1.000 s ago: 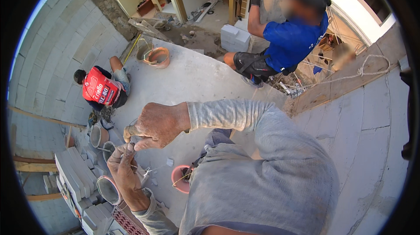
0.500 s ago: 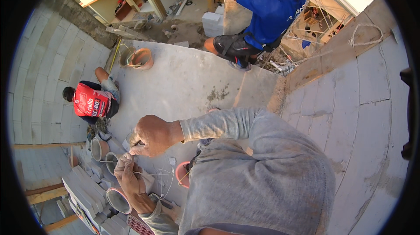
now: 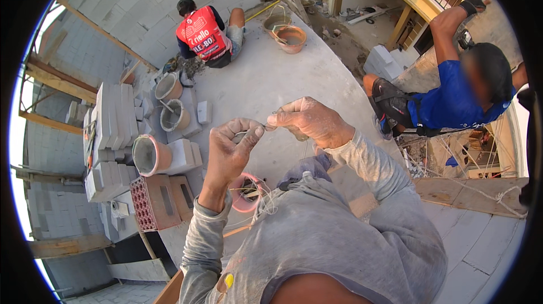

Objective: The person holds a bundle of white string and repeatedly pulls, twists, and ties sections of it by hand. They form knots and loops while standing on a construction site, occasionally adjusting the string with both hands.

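In front of my chest, both hands meet with their fingertips nearly touching. My left hand (image 3: 232, 151) pinches a thin string between thumb and forefinger. My right hand (image 3: 310, 122) is closed in a pinch on the same string, close to the left fingertips. Some small greyish thing shows under the right fingers; its kind is unclear. Loose pale string (image 3: 269, 205) lies tangled below, beside a round pink bucket (image 3: 233, 186) near my body. Dust covers my hands and grey sleeves.
A person in red (image 3: 205, 35) sits by the block wall; another in blue (image 3: 464, 89) is at the slab's right edge, with a drop beyond. Mortar buckets (image 3: 164, 160), stacked pale blocks (image 3: 110, 117) and a perforated red block (image 3: 148, 205) stand at left. Two more buckets (image 3: 294, 49) stand farther off.
My view has turned, so the surroundings appear shifted and rotated. Both hands now sit nearer the middle of the picture, still pinching together, and my left forearm shows more fully.
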Available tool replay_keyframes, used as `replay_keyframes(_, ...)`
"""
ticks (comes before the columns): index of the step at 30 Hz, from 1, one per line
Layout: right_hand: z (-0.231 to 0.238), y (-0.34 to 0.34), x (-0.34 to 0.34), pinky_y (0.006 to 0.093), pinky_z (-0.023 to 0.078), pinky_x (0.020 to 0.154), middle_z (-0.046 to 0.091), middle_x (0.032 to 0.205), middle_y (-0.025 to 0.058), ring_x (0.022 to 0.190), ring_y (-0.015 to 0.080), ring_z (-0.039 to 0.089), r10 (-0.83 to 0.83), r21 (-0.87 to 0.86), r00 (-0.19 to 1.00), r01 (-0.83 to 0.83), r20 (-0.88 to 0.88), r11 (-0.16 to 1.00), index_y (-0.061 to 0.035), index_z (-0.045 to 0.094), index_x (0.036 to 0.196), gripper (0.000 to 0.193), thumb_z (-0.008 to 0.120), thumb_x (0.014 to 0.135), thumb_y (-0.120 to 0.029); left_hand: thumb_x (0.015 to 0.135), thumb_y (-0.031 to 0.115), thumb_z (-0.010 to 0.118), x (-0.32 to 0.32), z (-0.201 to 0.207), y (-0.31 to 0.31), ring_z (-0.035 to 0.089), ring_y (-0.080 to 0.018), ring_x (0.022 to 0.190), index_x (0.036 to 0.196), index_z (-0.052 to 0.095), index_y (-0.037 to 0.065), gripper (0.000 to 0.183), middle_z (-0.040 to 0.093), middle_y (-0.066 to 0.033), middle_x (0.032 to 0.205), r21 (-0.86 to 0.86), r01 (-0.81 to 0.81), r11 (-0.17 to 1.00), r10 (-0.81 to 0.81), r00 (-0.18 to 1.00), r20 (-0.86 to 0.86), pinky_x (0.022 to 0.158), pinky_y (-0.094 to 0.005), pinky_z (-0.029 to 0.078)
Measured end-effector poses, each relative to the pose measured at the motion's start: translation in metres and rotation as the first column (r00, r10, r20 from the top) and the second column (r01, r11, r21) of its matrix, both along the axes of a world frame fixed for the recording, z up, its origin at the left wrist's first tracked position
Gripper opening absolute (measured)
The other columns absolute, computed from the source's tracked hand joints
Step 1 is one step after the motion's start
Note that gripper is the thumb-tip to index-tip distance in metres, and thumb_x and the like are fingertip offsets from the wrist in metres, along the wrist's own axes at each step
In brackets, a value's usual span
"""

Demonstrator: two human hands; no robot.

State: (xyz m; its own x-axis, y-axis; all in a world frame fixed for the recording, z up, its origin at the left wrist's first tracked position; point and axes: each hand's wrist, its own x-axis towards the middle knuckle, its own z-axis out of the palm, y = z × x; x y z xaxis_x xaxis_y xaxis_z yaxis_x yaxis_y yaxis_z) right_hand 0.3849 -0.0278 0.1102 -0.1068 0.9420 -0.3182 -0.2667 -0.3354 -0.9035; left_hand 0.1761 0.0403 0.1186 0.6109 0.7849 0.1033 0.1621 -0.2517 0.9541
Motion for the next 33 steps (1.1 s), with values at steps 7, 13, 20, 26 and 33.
replay_keyframes(7, 0.003, 0.007, -0.005, 0.0263, 0.021, 0.046, 0.036, 0.06, -0.0097, 0.051, 0.0048, 0.027, 0.089, -0.102, 0.978, -0.11, -0.191, 0.989, 0.0054, 0.073, 0.101, 0.03, 0.07, 0.093, -0.023, 0.088, 0.005, 0.075, -0.011, -0.003, -0.009, 0.057, -0.0111, 0.056, 0.088, 0.072, 0.001, 0.005, 0.068, -0.0063, 0.072, 0.483, -0.065, 0.873, 0.116, 0.99, -0.076, 0.054, -0.0263, 0.046)
replay_keyframes(13, 0.008, 0.006, -0.013, 0.026, 0.021, 0.046, 0.034, 0.059, -0.0097, 0.05, 0.0044, 0.027, 0.076, -0.1, 0.992, -0.086, -0.103, 0.991, 0.0062, 0.071, 0.103, 0.03, 0.069, 0.093, -0.023, 0.086, 0.003, 0.076, -0.015, -0.01, -0.012, 0.059, -0.0137, 0.056, 0.089, 0.072, 0.002, 0.005, 0.069, -0.0071, 0.074, 0.539, -0.16, 0.827, 0.188, 0.982, 0.004, 0.053, -0.0267, 0.046)
replay_keyframes(20, 0.0, 0.005, -0.019, 0.0247, 0.021, 0.044, 0.034, 0.056, -0.0109, 0.044, 0.0033, 0.027, 0.119, -0.205, 0.893, -0.227, -0.435, 0.952, 0.0066, 0.067, 0.107, 0.037, 0.066, 0.096, -0.029, 0.077, -0.004, 0.079, -0.026, -0.016, -0.009, 0.067, -0.022, 0.061, 0.09, 0.071, 0.004, 0.018, 0.072, -0.0082, 0.078, 0.758, -0.135, 0.637, 0.14, 0.988, 0.059, 0.055, -0.03, 0.051)
replay_keyframes(26, 0.001, 0.001, -0.028, 0.0248, 0.022, 0.044, 0.033, 0.054, -0.0105, 0.042, 0.0035, 0.026, 0.156, -0.214, 0.827, -0.314, -0.541, 0.925, 0.0065, 0.064, 0.108, 0.036, 0.063, 0.099, -0.028, 0.071, -0.006, 0.081, -0.034, -0.015, -0.002, 0.062, -0.0218, 0.054, 0.091, 0.07, 0.002, 0.024, 0.068, -0.0083, 0.069, 0.837, -0.126, 0.532, 0.04, 0.991, 0.124, 0.05, -0.0307, 0.048)
replay_keyframes(33, 0.004, 0.004, -0.03, 0.0251, 0.023, 0.046, 0.034, 0.057, -0.0111, 0.045, 0.0038, 0.026, 0.17, -0.205, 0.852, -0.305, -0.495, 0.93, 0.0004, 0.065, 0.101, 0.026, 0.066, 0.098, -0.025, 0.068, -0.009, 0.078, -0.045, -0.011, -0.003, 0.059, -0.0179, 0.049, 0.094, 0.069, 0.004, 0.03, 0.066, -0.0054, 0.066, 0.847, -0.115, 0.519, 0.02, 0.992, 0.123, 0.047, -0.0303, 0.045)
